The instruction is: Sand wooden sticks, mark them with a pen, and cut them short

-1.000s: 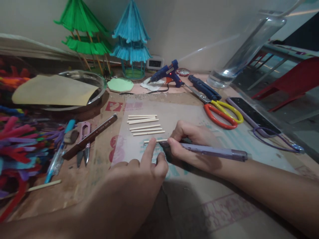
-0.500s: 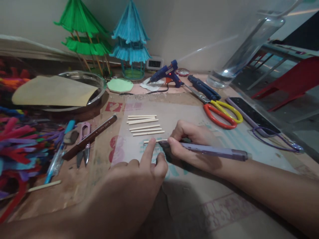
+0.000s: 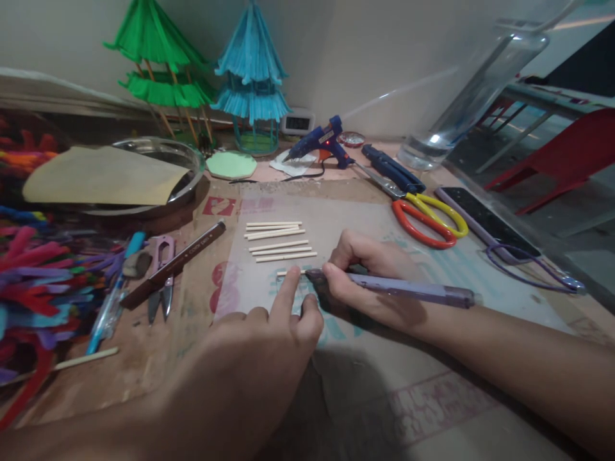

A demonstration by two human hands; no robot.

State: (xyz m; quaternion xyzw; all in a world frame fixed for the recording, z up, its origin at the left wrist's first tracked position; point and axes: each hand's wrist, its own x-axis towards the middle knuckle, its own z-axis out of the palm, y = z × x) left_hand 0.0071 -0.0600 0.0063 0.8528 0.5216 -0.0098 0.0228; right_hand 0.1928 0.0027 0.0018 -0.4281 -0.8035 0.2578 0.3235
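A short thin wooden stick [image 3: 282, 274] lies on the whitish plastic sheet [image 3: 346, 214]. My left hand [image 3: 269, 346] presses it down with the index fingertip, its other fingers curled. Pinched in my right hand [image 3: 355, 275] is a purple pen [image 3: 413, 289], its dark tip end at the stick just right of my left fingertip. The stick's right part is hidden by the pen and fingers. Beyond it, several similar wooden sticks [image 3: 283, 250] lie side by side in a loose row.
A glue gun [image 3: 314, 141], scissors [image 3: 425, 221] and phone [image 3: 490, 224] lie behind and right. On the left are a brown marker [image 3: 175, 262], small snips [image 3: 163, 275], colourful pipe cleaners [image 3: 38, 282] and a metal tray [image 3: 196, 163]. Green [image 3: 158, 38] and blue [image 3: 252, 57] tiered models stand behind.
The pen has shifted slightly, and its tip end now covers part of the stick that showed before. Both hands stay almost in place.
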